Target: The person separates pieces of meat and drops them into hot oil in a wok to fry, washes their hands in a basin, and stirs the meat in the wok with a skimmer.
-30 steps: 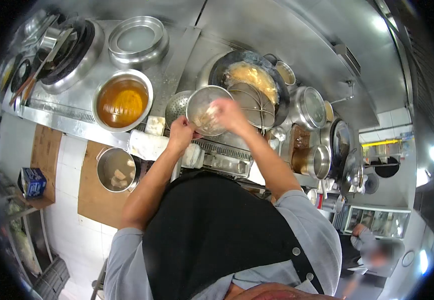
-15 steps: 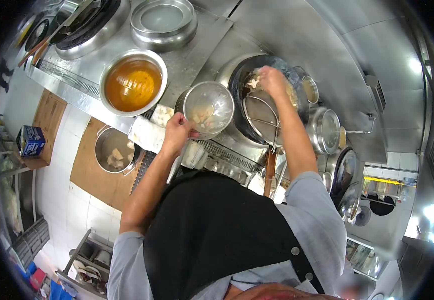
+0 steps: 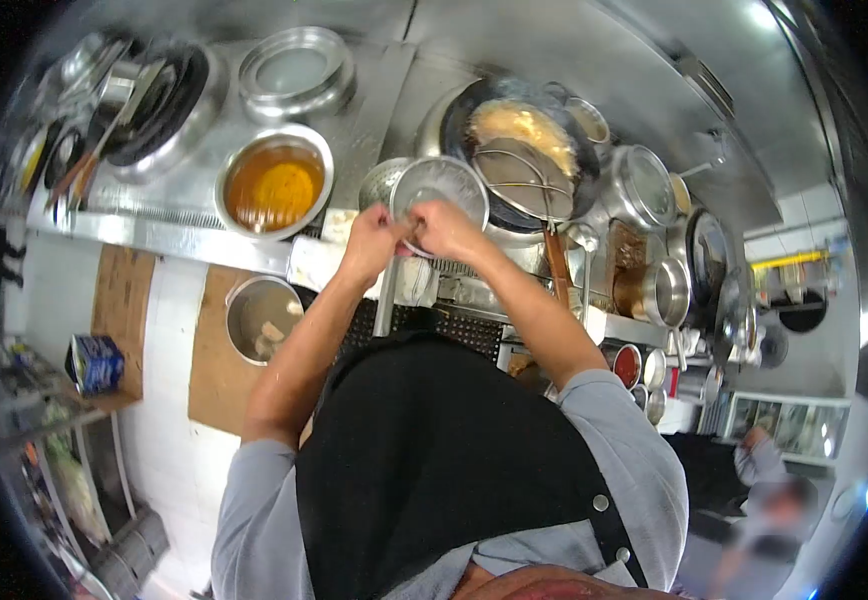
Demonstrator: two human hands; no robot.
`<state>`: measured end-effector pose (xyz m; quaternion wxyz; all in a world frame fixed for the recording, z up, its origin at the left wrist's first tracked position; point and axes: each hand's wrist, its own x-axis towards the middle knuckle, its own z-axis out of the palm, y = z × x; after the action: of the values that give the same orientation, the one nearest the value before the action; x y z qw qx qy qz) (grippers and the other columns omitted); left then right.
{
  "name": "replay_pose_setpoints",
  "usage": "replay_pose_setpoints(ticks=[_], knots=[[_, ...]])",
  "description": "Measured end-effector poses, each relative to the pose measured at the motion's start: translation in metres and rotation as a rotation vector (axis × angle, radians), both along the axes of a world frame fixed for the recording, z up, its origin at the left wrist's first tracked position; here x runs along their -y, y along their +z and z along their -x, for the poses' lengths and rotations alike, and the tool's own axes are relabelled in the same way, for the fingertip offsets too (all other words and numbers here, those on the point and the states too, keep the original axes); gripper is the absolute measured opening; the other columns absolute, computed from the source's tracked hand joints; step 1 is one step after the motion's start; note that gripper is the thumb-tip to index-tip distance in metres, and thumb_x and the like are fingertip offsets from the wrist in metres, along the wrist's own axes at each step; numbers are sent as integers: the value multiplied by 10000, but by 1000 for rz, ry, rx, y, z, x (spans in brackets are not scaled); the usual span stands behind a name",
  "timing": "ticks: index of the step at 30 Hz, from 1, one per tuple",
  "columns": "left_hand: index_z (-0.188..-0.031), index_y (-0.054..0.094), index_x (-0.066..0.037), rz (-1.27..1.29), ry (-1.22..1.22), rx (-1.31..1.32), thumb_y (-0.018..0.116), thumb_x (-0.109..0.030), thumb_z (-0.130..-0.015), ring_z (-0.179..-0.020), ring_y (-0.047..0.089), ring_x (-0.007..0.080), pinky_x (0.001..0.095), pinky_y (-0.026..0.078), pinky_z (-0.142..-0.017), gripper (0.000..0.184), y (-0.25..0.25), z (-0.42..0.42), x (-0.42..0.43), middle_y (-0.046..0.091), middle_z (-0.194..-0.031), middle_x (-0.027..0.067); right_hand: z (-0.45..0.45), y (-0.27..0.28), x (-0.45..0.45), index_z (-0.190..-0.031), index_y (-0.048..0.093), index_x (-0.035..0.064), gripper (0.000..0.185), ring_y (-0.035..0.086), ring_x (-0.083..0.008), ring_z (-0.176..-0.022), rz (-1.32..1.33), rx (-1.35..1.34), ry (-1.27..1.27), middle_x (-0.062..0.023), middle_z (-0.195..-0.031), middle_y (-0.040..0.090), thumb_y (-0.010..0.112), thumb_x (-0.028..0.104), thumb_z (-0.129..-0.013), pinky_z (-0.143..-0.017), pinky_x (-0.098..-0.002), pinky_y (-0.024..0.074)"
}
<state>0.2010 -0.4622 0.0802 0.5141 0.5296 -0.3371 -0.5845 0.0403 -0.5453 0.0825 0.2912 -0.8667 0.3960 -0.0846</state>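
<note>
A round translucent bowl (image 3: 474, 180) sits in front of me, beside the wok. My left hand (image 3: 372, 243) is closed at its near left rim, with reddish fingertips showing below. Over the same rim, my right hand (image 3: 444, 228) is closed with its fingertips against the left hand's; anything between them is hidden. Behind the bowl, frothing oil (image 3: 514, 128) fills part of the dark wok (image 3: 457, 118). A wire strainer (image 3: 524, 185) rests in the wok, its wooden handle (image 3: 558, 268) pointing towards me. A perforated ladle (image 3: 380, 184) lies just left of the bowl.
A steel basin (image 3: 327, 190) of amber liquid stands left on the counter. Lower left, a pot (image 3: 235, 335) holds liquid and pale chunks. A lidded pot (image 3: 644, 185), a ladle (image 3: 584, 237) and sauce containers (image 3: 627, 367) are at right. Another person (image 3: 769, 465) is at lower right.
My right hand has moved from over the wok to the bowl's rim, meeting my left hand. Food pieces seen earlier in the bowl no longer show. The oil froths more widely. The view has shifted.
</note>
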Motion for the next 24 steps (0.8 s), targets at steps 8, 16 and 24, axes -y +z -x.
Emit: replay_pose_setpoints(ticks=[8, 16, 24], knots=[[-896, 560, -8, 2, -157, -52, 679, -48, -895, -749, 682, 192, 314, 623, -626, 125, -26, 31, 4, 620, -850, 89, 26, 3, -30, -926, 708, 4, 195, 680, -420, -907, 244, -25, -211, -255, -945, 702, 691, 136, -783, -812, -472, 539], [-805, 486, -5, -30, -12, -115, 643, 25, -845, -711, 689, 223, 341, 634, -596, 165, -31, 13, 31, 626, -843, 134, 44, 86, 70, -1130, 723, 14, 210, 691, -98, -769, -534, 736, -409, -46, -977, 758, 596, 56, -968, -667, -214, 557], [-868, 528, -2, -148, 346, -127, 638, -4, -878, -698, 689, 221, 315, 616, -661, 111, -35, -36, 19, 653, -874, 132, 120, 6, 320, -1041, 785, 87, 249, 730, -348, -921, 385, -106, -499, -215, -989, 742, 615, 137, -866, -845, -440, 549]])
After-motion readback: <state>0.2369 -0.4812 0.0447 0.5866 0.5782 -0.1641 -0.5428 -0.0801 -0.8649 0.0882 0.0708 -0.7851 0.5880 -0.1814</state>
